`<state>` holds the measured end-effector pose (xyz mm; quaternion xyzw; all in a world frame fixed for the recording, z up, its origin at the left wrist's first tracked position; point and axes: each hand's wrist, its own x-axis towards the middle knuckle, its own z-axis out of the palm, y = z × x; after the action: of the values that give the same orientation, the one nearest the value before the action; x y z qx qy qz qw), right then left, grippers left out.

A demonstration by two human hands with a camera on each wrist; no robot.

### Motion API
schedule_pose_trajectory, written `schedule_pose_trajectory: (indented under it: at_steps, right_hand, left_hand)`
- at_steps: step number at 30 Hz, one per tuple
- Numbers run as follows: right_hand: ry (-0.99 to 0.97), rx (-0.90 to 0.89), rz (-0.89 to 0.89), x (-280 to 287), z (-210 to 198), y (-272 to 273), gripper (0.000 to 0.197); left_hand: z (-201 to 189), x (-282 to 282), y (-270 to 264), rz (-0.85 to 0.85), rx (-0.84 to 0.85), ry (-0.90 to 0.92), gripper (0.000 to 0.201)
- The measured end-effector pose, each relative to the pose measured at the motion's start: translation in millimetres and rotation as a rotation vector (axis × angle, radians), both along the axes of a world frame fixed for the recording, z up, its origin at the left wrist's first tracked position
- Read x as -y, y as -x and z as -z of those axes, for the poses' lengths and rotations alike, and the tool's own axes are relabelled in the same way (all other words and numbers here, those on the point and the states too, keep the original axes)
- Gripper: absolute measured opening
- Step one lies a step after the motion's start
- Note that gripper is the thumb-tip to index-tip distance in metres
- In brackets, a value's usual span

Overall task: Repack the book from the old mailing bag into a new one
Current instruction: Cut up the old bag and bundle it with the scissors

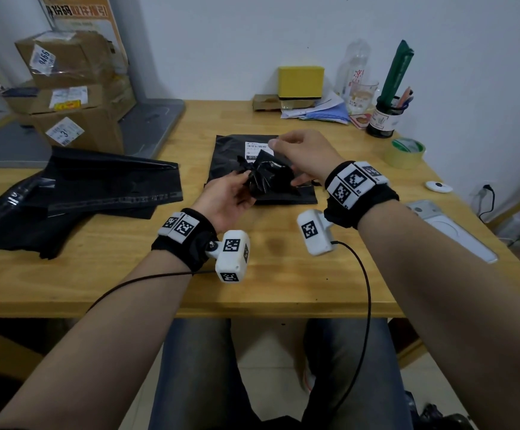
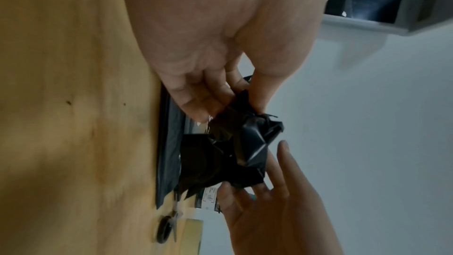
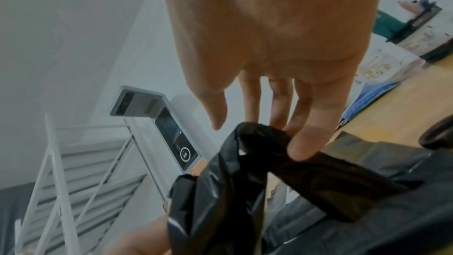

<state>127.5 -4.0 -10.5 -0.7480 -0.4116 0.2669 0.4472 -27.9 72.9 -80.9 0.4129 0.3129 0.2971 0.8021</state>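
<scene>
A crumpled black bag (image 1: 264, 178) was in the air between both hands, just above a flat black mailer (image 1: 237, 150) with a white label (the book did not show, so maybe inside it). The left hand (image 1: 227, 197) pinched the bag's edge. The right hand (image 1: 302, 153) had loose, spread fingers touching it. The thin plastic might rip if tugged hard. More black bags (image 1: 97, 187) lay on the wooden table (image 1: 283, 274), with tape (image 1: 404, 152), boxes (image 1: 72, 88) and a white wall (image 1: 221, 41)
</scene>
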Motion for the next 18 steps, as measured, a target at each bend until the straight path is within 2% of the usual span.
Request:
schedule_pose_trajectory:
  at_steps: [2, 4, 9, 12, 15, 18]
  right_hand:
    - [0.021, -0.066, -0.090, 2.6, 3.4, 4.1, 0.017]
    - [0.040, -0.123, -0.150, 5.3, 7.8, 7.2, 0.020]
    - [-0.001, -0.280, -0.154, 20.7, 13.0, 13.4, 0.018]
    - [-0.032, -0.318, -0.161, 34.5, 18.8, 15.6, 0.025]
    - [-0.049, -0.258, -0.185, 49.2, 31.2, 17.1, 0.035]
    - [-0.084, -0.229, -0.151, 64.7, 41.6, 18.3, 0.034]
  left_hand:
    - [-1.4, 4.0, 1.1, -0.002, -0.023, -0.076, 0.010]
    - [-3.4, 6.6, 2.7, -0.022, -0.039, -0.143, 0.010]
    - [-4.3, 18.8, 4.9, -0.147, -0.113, -0.236, 0.027]
    - [-1.8, 27.8, 5.3, -0.141, -0.126, -0.244, 0.042]
    - [-1.4, 44.3, 4.8, -0.151, -0.171, -0.256, 0.024]
    - [2.3, 61.4, 0.2, -0.191, -0.192, -0.296, 0.014]
